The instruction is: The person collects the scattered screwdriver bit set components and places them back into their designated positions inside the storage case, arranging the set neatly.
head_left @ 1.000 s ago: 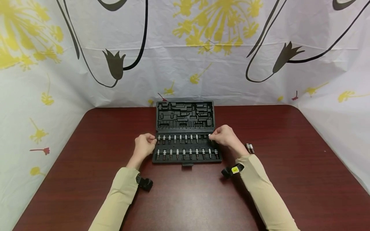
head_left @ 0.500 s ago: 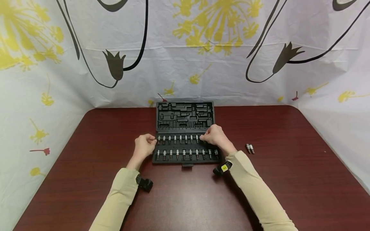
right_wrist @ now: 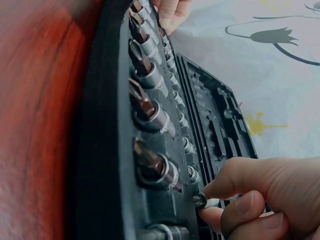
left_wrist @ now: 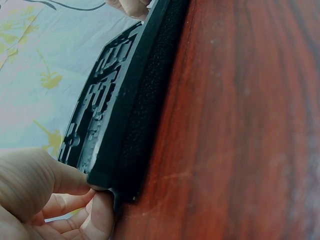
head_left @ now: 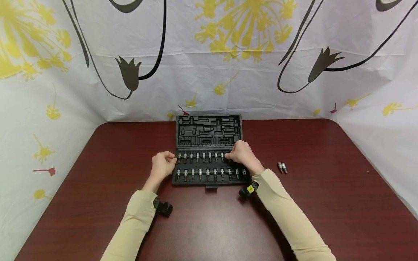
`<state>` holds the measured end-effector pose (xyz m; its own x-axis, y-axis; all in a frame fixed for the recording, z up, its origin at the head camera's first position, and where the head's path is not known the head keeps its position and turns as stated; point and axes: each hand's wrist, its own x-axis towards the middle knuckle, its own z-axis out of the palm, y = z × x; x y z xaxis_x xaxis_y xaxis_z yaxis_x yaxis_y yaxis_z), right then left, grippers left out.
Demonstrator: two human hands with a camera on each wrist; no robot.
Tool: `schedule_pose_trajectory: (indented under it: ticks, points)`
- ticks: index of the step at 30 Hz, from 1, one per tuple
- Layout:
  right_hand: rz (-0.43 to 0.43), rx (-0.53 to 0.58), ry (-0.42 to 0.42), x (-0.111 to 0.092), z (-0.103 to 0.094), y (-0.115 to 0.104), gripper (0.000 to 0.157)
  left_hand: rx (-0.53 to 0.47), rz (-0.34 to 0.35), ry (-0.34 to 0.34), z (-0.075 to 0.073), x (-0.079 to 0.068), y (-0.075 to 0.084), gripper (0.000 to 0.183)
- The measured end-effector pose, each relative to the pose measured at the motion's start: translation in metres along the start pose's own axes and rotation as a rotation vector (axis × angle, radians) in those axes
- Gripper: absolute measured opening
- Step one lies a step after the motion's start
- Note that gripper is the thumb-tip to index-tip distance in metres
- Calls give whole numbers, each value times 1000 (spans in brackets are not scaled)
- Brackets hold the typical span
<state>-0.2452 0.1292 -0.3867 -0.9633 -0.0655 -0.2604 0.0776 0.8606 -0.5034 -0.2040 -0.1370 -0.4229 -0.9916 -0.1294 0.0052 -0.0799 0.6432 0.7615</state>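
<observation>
An open black bit socket case (head_left: 209, 165) lies on the table, with two rows of silver bit sockets in its lower half. At its left edge my left hand (head_left: 161, 165) pinches the rim between thumb and fingers, as the left wrist view shows at the case corner (left_wrist: 105, 172). My right hand (head_left: 243, 153) is over the right part of the back row. Between its thumb and forefinger it pinches a bit socket (right_wrist: 200, 201), low at the row beside the last seated socket (right_wrist: 193, 174). The fingers partly cover that socket and the slots behind it.
Two loose bit sockets (head_left: 282, 168) lie on the dark red wooden table (head_left: 209, 224) to the right of the case. The raised lid (head_left: 209, 130) with moulded recesses stands at the back, near a white patterned cloth (head_left: 209, 83).
My right hand has moved left along the back row with the bit socket, from the right end to beside the seated sockets, then nearly stopped. The left hand has stayed in place.
</observation>
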Motion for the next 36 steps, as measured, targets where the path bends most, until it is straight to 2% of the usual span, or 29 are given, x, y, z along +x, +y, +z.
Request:
schedule_pose_trajectory:
  ticks: [6, 13, 20, 24, 29, 36]
  points:
    - [-16, -31, 5, 2, -6, 1, 39, -10, -4, -7, -1, -1, 1, 13]
    - [26, 9, -65, 9, -12, 7, 54, -6, -15, -7, -2, -2, 2, 13]
    - [29, -35, -82, 13, -14, 10, 50, 3, -6, 0, -1, -2, 3, 13]
    - [-12, 19, -85, 11, -14, 16, 53, 5, 8, 6, -1, -2, 3, 12]
    - [-113, 131, -80, 3, -16, 29, 52, 0, 11, 2, 0, -2, 3, 12]
    - [-181, 159, 21, -5, -21, 48, 36, -9, -4, -5, 0, -2, 2, 13]
